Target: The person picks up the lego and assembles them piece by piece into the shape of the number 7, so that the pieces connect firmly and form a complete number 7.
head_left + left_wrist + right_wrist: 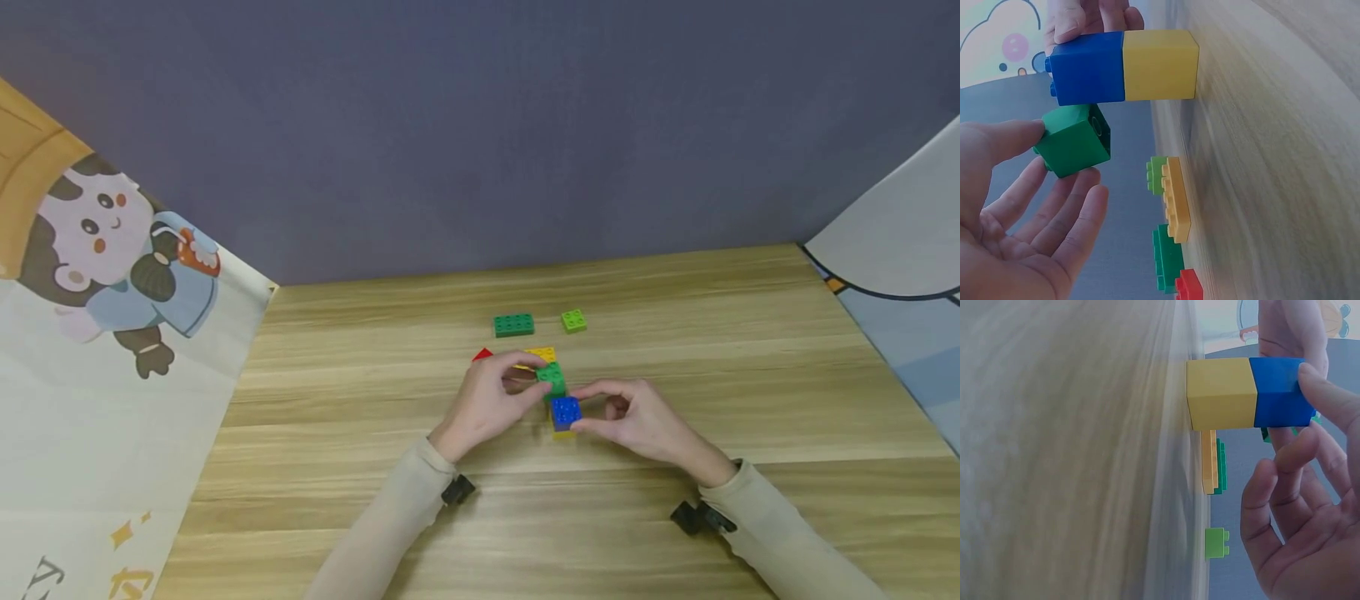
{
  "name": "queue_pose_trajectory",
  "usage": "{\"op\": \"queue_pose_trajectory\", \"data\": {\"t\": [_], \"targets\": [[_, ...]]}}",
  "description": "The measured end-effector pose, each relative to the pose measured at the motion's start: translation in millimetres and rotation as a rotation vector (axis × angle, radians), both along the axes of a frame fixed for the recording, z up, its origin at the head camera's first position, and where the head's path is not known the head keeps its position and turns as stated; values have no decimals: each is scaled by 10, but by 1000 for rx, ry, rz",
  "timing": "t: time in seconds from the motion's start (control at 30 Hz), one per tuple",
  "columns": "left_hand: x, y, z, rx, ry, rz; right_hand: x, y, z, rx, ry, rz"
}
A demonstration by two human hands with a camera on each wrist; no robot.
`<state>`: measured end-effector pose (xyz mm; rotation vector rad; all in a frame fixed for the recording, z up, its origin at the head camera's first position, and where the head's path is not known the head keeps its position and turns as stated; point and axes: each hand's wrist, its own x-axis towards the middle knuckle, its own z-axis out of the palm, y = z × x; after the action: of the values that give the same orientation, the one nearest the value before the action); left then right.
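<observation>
My left hand (489, 398) pinches a green toy building brick (552, 377) between thumb and finger. In the left wrist view that green brick (1077, 142) is tilted, its hollow underside partly showing, just beside the blue brick (1088, 67). The blue brick sits on top of a yellow brick (1161, 65), forming a small upright stack on the table. My right hand (637, 421) holds the blue brick by its sides with thumb and finger. In the right wrist view, the blue brick mostly hides the green one.
Beyond the hands on the wooden table (337, 367) lie a long dark green brick (513, 325), a small lime brick (573, 321), a flat yellow brick (543, 353) and a red brick (482, 355), the last two partly covered by the left hand. A dark wall (487, 142) stands behind.
</observation>
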<state>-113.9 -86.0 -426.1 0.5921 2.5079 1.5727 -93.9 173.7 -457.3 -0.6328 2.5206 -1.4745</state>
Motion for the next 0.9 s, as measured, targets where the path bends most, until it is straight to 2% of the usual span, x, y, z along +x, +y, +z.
{"op": "queue_pose_trajectory", "data": {"t": [0.23, 0.6, 0.9], "targets": [[11, -3, 20, 35, 28, -2, -4, -5, 7, -2, 0, 4], [19, -14, 47, 32, 53, 3, -19, -10, 28, 31, -25, -10], [105, 12, 102, 70, 53, -23, -18, -5, 44, 14, -53, -21]]}}
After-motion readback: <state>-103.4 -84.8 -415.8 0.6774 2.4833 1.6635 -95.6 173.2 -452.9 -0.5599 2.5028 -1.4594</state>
